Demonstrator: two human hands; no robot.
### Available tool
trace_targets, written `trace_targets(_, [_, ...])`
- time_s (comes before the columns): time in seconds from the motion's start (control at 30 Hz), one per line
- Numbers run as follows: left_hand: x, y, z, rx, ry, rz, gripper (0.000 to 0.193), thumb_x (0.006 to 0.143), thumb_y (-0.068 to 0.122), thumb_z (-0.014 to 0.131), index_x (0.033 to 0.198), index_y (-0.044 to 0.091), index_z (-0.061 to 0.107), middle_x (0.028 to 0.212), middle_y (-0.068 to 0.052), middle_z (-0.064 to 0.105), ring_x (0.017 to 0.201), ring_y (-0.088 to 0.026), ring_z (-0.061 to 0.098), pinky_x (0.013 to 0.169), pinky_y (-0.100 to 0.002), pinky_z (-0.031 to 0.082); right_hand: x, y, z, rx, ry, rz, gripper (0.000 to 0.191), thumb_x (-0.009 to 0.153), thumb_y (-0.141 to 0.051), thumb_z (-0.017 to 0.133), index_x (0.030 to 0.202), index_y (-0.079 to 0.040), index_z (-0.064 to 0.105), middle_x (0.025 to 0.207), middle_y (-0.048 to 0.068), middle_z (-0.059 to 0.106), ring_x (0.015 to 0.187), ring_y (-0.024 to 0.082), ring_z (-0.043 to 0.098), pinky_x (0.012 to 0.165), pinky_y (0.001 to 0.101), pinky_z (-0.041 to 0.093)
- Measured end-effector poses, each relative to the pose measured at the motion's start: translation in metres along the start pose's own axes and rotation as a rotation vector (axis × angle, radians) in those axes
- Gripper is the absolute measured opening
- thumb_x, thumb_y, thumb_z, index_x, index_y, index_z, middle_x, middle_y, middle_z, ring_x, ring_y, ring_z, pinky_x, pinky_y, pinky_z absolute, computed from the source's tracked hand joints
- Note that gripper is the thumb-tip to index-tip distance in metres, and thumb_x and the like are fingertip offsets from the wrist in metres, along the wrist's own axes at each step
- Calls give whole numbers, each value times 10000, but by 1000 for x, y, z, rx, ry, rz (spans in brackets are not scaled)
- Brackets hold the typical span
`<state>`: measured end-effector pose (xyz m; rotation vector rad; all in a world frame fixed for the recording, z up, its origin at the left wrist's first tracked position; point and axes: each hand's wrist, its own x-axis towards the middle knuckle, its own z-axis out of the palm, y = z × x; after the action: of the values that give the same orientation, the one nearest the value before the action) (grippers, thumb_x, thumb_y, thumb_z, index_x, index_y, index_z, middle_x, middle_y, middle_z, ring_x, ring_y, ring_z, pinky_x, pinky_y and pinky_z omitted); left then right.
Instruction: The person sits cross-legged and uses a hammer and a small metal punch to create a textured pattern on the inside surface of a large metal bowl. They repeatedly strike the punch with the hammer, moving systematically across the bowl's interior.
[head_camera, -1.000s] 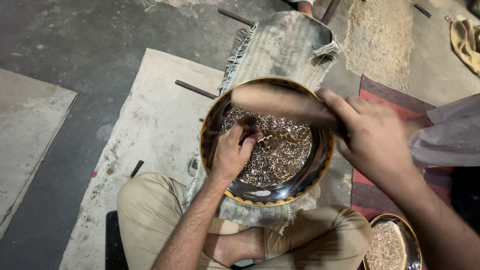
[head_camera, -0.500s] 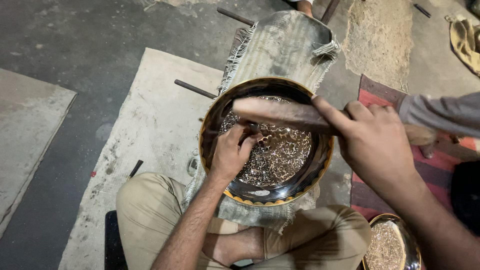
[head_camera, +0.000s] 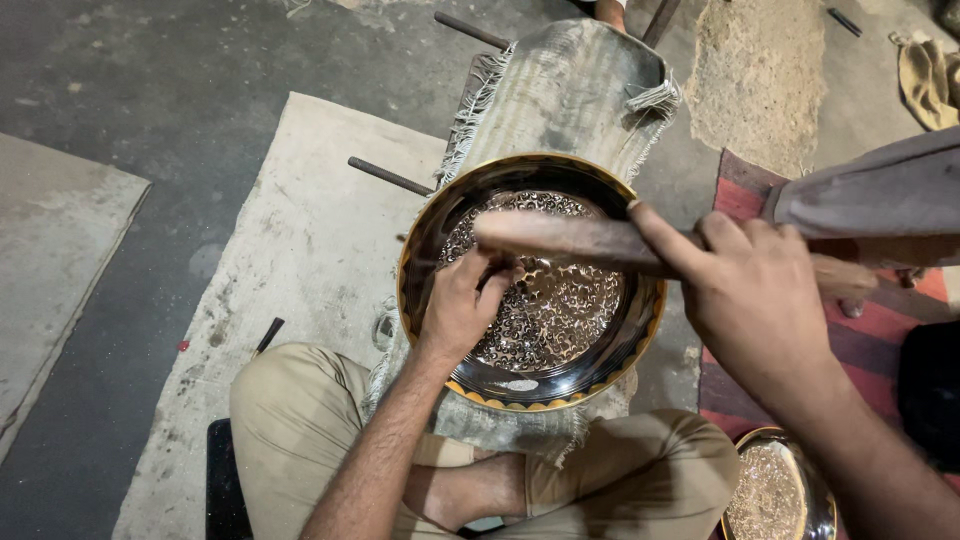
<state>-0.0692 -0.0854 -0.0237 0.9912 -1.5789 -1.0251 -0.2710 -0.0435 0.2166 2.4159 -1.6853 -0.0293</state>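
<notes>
Two round engraved metal bowls — one large dark bowl with a gold rim (head_camera: 530, 290) and one smaller bowl at the lower right edge (head_camera: 775, 490). One wooden mallet (head_camera: 590, 240). Two bare hands — left (head_camera: 460, 310), right (head_camera: 755, 300). Two thin dark metal rods (head_camera: 390, 177) (head_camera: 470, 30) on the floor.

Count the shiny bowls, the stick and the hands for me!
Patterned metal bowls: 2, the big bowl and the small bowl
Wooden stick: 1
Hands: 2, the left hand and the right hand
Total: 5
</notes>
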Motion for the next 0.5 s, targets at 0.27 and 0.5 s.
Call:
trace_targets(0.27, [-1, 8, -4, -54, 30, 22, 387, 1006, 71, 616, 1382, 134, 548, 1116, -115, 783, 1036, -232, 787, 898, -376, 634, -4, -1, -2, 182, 90, -13, 771, 735, -114, 682, 1485, -147, 507, 1031, 161, 641, 886, 358, 649, 787, 460, 521])
trace_targets(0.5, [0, 2, 0, 18, -10, -7, 437, 1011, 106, 623, 1435, 172, 540, 1111, -95, 776, 1018, -232, 779, 913, -378, 635, -9, 2, -4, -79, 32, 26, 715, 796, -154, 666, 1492, -226, 521, 1001, 140, 645, 820, 318, 644, 761, 437, 496])
